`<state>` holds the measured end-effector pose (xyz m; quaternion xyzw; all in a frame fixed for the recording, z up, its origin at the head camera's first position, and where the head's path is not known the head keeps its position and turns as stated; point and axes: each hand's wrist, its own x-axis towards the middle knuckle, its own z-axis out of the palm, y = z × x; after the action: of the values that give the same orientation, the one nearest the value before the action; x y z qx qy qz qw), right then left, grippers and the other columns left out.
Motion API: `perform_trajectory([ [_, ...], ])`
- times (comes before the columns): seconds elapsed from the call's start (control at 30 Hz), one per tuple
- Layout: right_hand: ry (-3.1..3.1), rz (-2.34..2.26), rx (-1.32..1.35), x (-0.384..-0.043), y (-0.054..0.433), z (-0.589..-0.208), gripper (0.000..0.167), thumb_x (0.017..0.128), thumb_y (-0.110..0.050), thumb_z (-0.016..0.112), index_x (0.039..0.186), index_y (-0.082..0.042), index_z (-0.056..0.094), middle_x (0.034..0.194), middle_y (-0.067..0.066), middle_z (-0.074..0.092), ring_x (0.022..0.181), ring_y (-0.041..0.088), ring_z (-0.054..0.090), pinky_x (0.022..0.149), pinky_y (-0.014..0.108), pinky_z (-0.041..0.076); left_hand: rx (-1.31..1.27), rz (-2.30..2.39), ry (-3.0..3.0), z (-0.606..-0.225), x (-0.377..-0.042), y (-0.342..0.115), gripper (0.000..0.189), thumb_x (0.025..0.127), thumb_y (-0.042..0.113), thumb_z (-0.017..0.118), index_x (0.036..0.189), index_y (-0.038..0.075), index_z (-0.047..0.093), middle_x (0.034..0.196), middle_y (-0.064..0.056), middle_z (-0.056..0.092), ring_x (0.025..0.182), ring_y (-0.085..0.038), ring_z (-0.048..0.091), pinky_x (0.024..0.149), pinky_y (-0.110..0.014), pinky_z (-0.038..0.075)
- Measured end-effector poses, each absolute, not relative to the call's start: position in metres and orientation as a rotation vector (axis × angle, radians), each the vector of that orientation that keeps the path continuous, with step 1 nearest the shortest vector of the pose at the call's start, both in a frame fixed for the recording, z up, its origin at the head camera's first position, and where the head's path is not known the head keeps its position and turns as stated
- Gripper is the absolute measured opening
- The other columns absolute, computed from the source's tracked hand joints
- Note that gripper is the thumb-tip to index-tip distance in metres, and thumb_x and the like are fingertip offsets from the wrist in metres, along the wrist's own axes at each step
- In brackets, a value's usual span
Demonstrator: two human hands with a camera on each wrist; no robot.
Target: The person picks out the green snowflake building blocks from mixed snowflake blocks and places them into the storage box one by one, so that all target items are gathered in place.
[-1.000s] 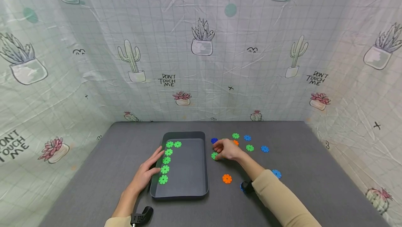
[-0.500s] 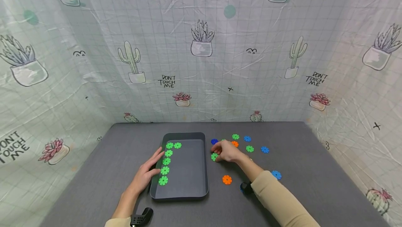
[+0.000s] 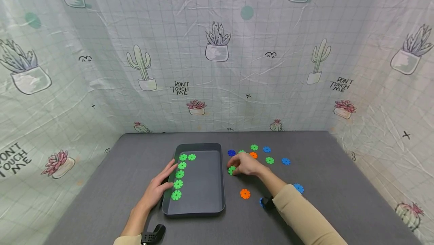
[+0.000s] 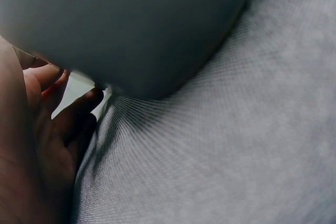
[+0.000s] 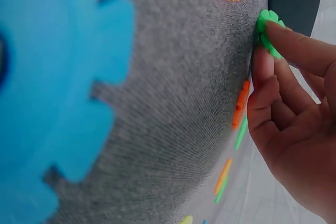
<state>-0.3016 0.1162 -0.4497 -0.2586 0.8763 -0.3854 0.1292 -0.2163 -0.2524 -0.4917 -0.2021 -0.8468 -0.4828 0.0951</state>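
Table (image 3: 112, 184): grey, discs (image 3: 245, 194) scattered across its right
Sheet (image 3: 251, 73): pale, gridded, cactus-printed, behind the table
Left hand (image 3: 158, 185): fingers nearly straight against the tray's (image 3: 203, 184) left side
Right hand (image 3: 246, 163): fingertips pinch a green disc (image 5: 266, 16) just right of the tray

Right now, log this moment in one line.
left hand: at left rim of tray | right hand: pinches green disc beside tray | inside tray: six green discs
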Motion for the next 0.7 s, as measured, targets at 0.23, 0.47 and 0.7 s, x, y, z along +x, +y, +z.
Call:
perform_trajectory([
  [0.23,2.46,-1.164,-0.769,-0.302,0.121,-0.444,0.024,0.083,0.004,0.077,0.106,0.001,0.075,0.103,0.007,0.073,0.09,0.017,0.065,0.074,0.032,0.054,-0.612,-1.449,-2.496,-0.491,-0.216,-0.252,0.061,0.089,0.0,0.06,0.149,0.004,0.05,0.161,-0.01,0.033,0.148,-0.036,0.027,0.109,-0.026,0.024],
  [0.47,2.393,-1.328,-0.628,-0.303,0.122,-0.434,0.028,0.088,0.001,0.07,0.115,0.007,0.071,0.098,0.01,0.073,0.086,0.02,0.066,0.077,0.039,0.054,-0.59,-1.441,-2.51,-0.49,-0.215,-0.252,0.061,0.089,0.001,0.061,0.149,0.005,0.05,0.161,-0.009,0.034,0.148,-0.034,0.027,0.111,-0.039,0.026],
  [0.7,2.299,-1.478,-0.535,-0.302,0.117,-0.423,0.03,0.091,-0.001,0.068,0.12,0.01,0.067,0.089,0.009,0.069,0.09,0.038,0.068,0.084,0.048,0.055,-0.604,-1.429,-2.496,-0.492,-0.216,-0.252,0.061,0.089,0.0,0.061,0.149,0.005,0.051,0.161,-0.011,0.034,0.147,-0.036,0.028,0.109,-0.028,0.026],
])
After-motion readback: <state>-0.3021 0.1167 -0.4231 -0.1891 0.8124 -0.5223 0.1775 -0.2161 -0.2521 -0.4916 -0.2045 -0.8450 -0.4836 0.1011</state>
